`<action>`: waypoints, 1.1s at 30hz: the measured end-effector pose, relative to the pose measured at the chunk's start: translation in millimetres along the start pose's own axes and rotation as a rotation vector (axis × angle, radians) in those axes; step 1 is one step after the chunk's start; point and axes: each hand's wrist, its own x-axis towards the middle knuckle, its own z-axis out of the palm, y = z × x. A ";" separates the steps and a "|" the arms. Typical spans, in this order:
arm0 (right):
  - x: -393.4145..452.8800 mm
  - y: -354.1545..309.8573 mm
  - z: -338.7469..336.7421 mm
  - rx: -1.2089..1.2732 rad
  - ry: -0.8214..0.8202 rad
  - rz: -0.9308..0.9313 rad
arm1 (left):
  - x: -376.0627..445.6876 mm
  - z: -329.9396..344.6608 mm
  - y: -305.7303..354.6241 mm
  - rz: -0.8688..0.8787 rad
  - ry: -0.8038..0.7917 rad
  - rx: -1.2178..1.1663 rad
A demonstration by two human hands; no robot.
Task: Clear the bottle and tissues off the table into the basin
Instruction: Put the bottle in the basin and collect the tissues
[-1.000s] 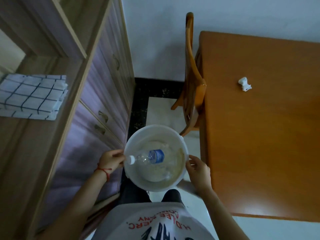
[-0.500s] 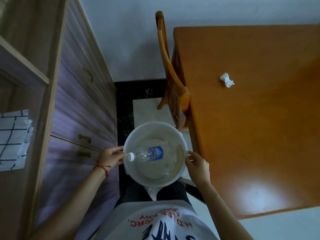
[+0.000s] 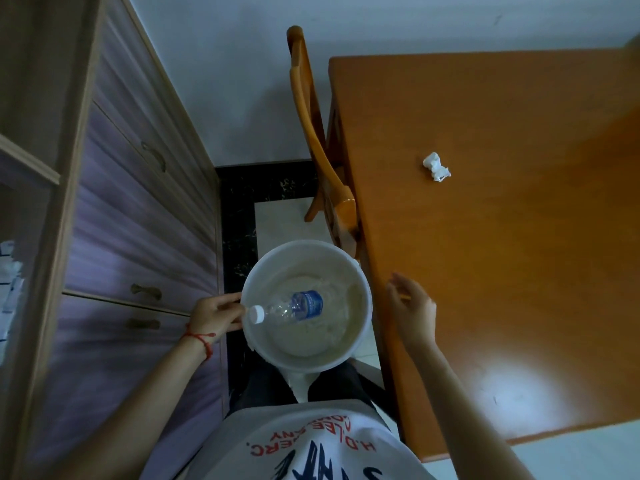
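A clear plastic bottle with a blue label and white cap lies on its side inside the white basin. My left hand grips the basin's left rim. My right hand hovers open over the left edge of the orange wooden table, just off the basin's right rim. One crumpled white tissue lies on the table, well beyond my right hand.
A wooden chair is tucked against the table's left side, just beyond the basin. A purple-fronted cabinet with drawers lines the left. Between them runs a narrow strip of tiled floor.
My right hand has let go of the basin's right rim and lifted over the table edge, fingers apart. The view has swung right, so the table takes up more of the frame.
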 end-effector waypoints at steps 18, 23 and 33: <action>202.6 -22.6 -39.9 -0.010 0.268 -0.085 | 3.0 11.6 -3.0 0.013 0.053 0.045; 244.9 -29.2 -39.4 -0.202 0.124 -0.105 | 8.8 11.0 -4.5 -0.002 0.062 0.037; 267.6 -10.4 -30.6 -0.419 0.046 -0.107 | 14.5 12.0 -4.7 -0.016 0.081 0.048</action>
